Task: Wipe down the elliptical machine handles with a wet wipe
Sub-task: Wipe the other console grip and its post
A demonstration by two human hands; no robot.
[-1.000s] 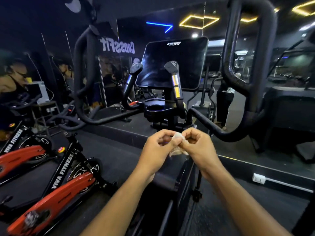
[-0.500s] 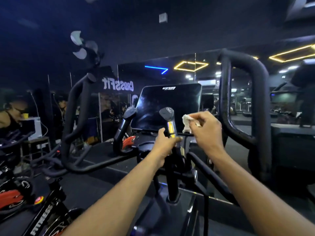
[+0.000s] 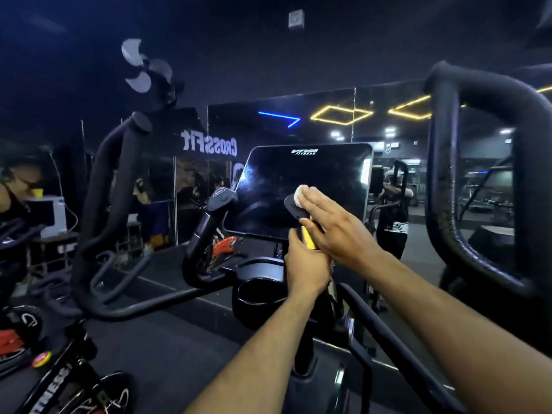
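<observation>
The elliptical's right inner handle (image 3: 294, 209) stands upright in front of the dark console screen (image 3: 307, 186), black on top with a yellow metal band. My left hand (image 3: 307, 264) grips this handle low down, fingers wrapped round it. My right hand (image 3: 337, 225) lies over the handle's top with fingers straight, pressing a small white wet wipe (image 3: 300, 195) against the cap. The left inner handle (image 3: 218, 204) stands free to the left. Big black moving handles rise at the left (image 3: 119, 186) and at the right (image 3: 442, 186).
A round cup holder (image 3: 257, 294) sits below the console. Red and black spin bikes (image 3: 56, 377) stand at the lower left. A mirror wall behind reflects the gym and people. A fan (image 3: 143, 67) hangs at the upper left.
My right hand carried the wipe from beside the handle onto its top and flattened over it. My left hand keeps its grip on the handle. The view has come closer.
</observation>
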